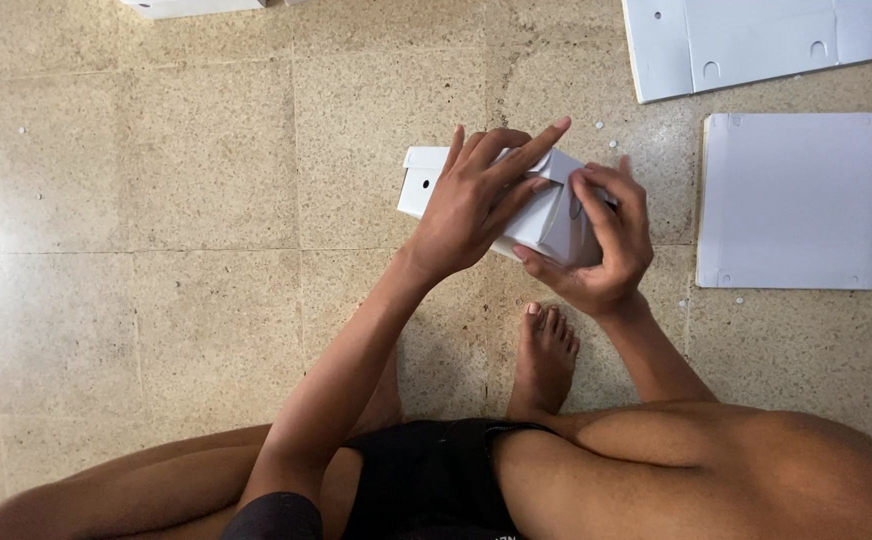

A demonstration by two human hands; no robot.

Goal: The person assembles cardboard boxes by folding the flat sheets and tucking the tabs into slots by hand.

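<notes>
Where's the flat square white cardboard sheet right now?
In the head view, the flat square white cardboard sheet lies on the floor at the right, beside the right hand.

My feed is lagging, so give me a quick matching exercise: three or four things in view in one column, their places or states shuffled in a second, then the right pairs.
Things:
1. small white box
2. flat square white sheet
3. punched white cardboard blank
4. bare foot

Places or states:
A. lies flat on the floor at the right
B. at the top right edge of view
C. held between left hand and right hand
D. rests on the floor below the hands

Pairs: 1-C, 2-A, 3-B, 4-D
</notes>
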